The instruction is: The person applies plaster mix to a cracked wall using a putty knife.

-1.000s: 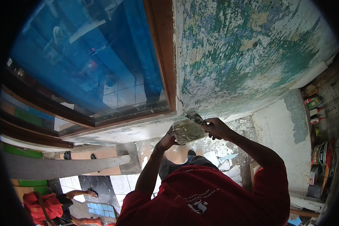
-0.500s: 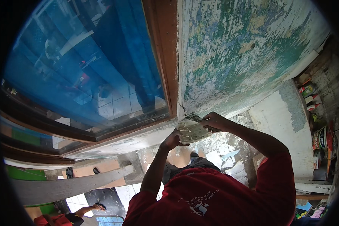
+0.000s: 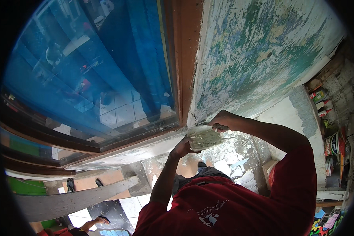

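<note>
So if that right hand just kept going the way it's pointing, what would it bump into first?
Probably the peeling painted wall by the brown window frame. The right hand, gripping a tool over the putty-smeared board, points at that corner, though depth is hard to judge.

- We count two hands at work: our left hand under a pale flat board and our right hand closed on a tool handle just above that board.
- One board, held between the two hands.
- One window with blue glass, up and to the left of the left hand.
- One wall of peeling green paint, directly above the right hand.
- Three small bottles on a ledge, well to the right of the right hand.
- One other person's arm, far below and to the left of our left hand.
</note>
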Demonstrator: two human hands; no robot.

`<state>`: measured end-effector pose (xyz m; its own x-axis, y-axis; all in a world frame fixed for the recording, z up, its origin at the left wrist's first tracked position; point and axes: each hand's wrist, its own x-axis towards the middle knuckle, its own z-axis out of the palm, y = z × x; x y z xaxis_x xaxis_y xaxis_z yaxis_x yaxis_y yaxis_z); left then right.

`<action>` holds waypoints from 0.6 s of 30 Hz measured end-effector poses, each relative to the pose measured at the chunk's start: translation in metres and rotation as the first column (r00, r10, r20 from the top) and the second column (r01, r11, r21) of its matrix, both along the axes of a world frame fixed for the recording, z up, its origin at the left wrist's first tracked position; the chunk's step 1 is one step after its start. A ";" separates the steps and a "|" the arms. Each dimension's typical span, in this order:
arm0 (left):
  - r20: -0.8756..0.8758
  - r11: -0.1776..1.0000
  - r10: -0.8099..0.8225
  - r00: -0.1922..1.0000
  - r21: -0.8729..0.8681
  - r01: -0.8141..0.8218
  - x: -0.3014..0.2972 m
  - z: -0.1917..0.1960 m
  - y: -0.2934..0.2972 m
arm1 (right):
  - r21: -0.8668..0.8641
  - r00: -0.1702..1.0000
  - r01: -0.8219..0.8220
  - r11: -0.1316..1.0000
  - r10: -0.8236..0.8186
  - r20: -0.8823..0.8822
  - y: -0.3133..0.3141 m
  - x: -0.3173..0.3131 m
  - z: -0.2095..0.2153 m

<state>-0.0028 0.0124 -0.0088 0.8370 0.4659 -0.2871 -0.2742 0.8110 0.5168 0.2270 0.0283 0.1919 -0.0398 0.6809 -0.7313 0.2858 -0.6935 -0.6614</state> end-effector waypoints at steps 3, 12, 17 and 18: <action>-0.006 1.000 -0.022 1.000 0.006 0.023 0.001 0.004 0.002 | -0.037 0.998 0.063 0.997 -0.064 -0.015 0.002 0.001 0.003; 0.003 0.999 -0.022 1.000 -0.029 0.022 -0.001 0.002 0.003 | -0.067 0.995 0.104 0.992 -0.103 0.009 0.010 -0.004 0.018; -0.021 1.000 -0.024 1.000 0.005 0.024 0.000 0.006 0.002 | -0.096 0.994 0.101 0.990 -0.104 -0.024 0.013 0.007 0.010; -0.021 1.000 -0.024 0.999 0.005 0.024 0.000 0.005 0.002 | -0.096 0.994 0.102 0.990 -0.104 -0.025 0.013 0.007 0.011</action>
<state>-0.0028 0.0143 -0.0036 0.8418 0.4470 -0.3027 -0.2433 0.8147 0.5264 0.2338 0.0418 0.2026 0.0045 0.6103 -0.7921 0.1909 -0.7781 -0.5984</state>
